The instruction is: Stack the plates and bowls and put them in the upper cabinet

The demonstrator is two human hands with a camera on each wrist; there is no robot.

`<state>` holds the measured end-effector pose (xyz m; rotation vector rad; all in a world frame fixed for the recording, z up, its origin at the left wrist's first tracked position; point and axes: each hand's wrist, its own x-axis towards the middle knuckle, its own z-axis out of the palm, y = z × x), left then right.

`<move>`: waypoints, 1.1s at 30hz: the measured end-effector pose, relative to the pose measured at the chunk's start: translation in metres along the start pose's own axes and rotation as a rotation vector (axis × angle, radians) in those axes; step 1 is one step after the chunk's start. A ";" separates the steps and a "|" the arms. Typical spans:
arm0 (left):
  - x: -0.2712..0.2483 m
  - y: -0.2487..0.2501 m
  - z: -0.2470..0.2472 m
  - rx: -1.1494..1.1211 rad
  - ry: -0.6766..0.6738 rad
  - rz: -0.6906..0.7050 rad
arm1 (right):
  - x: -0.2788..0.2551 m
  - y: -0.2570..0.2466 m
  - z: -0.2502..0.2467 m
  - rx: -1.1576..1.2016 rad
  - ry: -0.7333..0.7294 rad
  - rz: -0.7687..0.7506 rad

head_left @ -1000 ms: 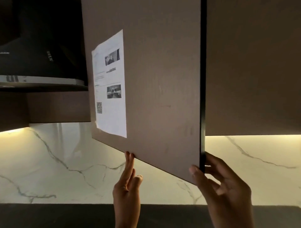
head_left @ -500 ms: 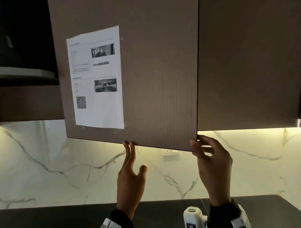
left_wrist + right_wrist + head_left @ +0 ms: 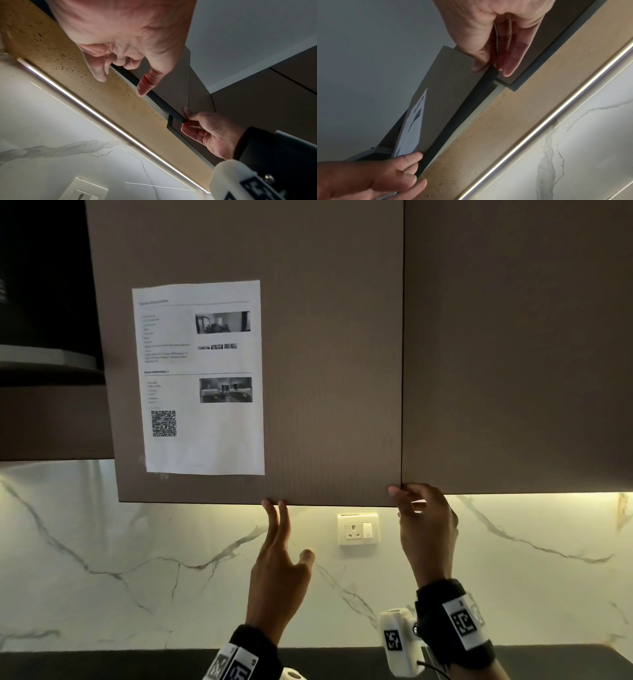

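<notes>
The brown upper cabinet door (image 3: 325,354), with a printed paper sheet (image 3: 202,378) taped to it, stands almost flush with its neighbour. My left hand (image 3: 286,537) reaches up with straight fingers, its fingertips (image 3: 274,505) touching the door's bottom edge. My right hand (image 3: 406,494) pinches the door's lower right corner, thumb on the front face and fingers behind. In the right wrist view the door (image 3: 450,94) is still slightly ajar, pinched by my right hand (image 3: 489,69). The left wrist view shows my left hand (image 3: 121,85) at the door's dark bottom edge (image 3: 154,97). No plates or bowls show in any view.
A second closed cabinet door (image 3: 513,337) lies to the right. Below are a marble backsplash with a wall socket (image 3: 358,529) and a dark countertop (image 3: 102,666). A range hood (image 3: 44,357) sits to the left. A light strip (image 3: 102,119) runs under the cabinet.
The cabinet door has swung from well ajar to nearly flush with the neighbouring door. Both hands stayed at its bottom edge and followed it in.
</notes>
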<state>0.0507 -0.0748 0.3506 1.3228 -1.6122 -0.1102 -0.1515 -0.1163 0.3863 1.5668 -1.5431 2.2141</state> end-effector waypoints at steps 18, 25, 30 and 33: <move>0.017 -0.017 0.028 0.076 0.051 0.029 | 0.018 0.013 0.020 -0.018 -0.014 0.066; 0.016 -0.019 0.029 0.092 0.063 0.053 | 0.017 0.014 0.020 -0.034 -0.014 0.066; 0.015 -0.015 0.026 0.092 0.066 0.039 | 0.011 0.015 0.013 -0.023 -0.051 0.038; 0.014 -0.014 0.025 0.074 0.071 0.034 | -0.003 0.014 0.003 -0.009 -0.053 0.059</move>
